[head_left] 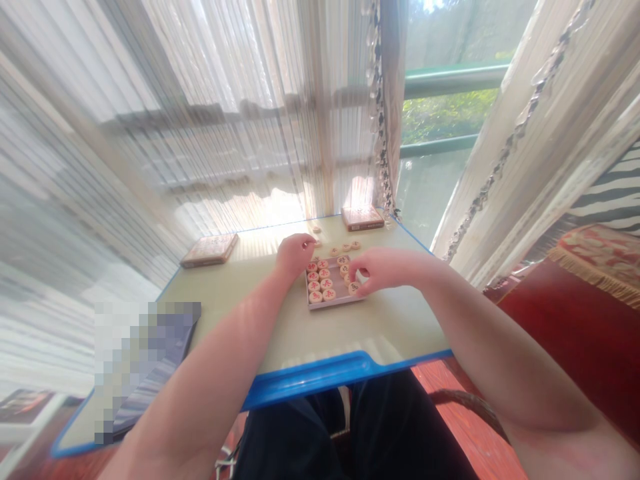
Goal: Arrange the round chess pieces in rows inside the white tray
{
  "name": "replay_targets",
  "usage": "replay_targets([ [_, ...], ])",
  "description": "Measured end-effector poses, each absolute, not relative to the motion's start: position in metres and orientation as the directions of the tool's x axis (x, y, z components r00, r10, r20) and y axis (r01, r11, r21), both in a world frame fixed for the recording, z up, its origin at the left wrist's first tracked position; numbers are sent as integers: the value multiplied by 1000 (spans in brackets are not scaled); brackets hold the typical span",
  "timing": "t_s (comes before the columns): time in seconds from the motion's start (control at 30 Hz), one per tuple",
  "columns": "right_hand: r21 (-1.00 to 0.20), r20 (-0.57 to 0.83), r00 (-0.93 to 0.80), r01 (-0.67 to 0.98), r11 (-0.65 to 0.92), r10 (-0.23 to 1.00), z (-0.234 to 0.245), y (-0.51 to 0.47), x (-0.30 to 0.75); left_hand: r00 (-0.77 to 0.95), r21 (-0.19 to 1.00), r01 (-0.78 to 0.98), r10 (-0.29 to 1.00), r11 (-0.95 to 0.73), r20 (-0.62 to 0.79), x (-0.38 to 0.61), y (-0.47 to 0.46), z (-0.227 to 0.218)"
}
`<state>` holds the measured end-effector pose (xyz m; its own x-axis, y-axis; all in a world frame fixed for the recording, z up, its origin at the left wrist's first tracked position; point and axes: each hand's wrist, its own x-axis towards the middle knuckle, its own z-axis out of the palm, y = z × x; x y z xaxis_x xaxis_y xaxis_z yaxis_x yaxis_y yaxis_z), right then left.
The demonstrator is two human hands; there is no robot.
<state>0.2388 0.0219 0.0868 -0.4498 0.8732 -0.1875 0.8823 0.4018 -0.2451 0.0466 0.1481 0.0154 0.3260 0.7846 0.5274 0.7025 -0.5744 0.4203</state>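
Observation:
A shallow open box tray [336,304] lies on the small table, holding several round xiangqi pieces. Red-marked pieces [327,285] fill two columns on its left side, and dark-marked pieces [343,261] line its right side. My right hand [385,268] reaches over the right edge, thumb and fingers closed on a dark-marked xiangqi piece [355,288] at the near right corner. Beyond the tray's far left corner, my left hand [295,255] is pinched at a pale xiangqi piece [317,244]. Its fingertips partly hide that piece. More loose pieces [355,245] lie behind the tray.
The pale table [240,313] has a blue rim. Flat boxes stand at the back left [210,251] and back right [362,218]. A dark-edged device [165,367], partly pixelated, lies at the left. String curtains [250,133] hang behind. My legs [350,427] are under the near edge.

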Motion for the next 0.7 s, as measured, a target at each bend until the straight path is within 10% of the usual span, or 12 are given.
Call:
replay_targets([
  [0.7, -284, -118, -512, 838, 466, 851, 80, 22, 239, 358, 417, 698, 787, -583, 502, 46, 149, 13],
])
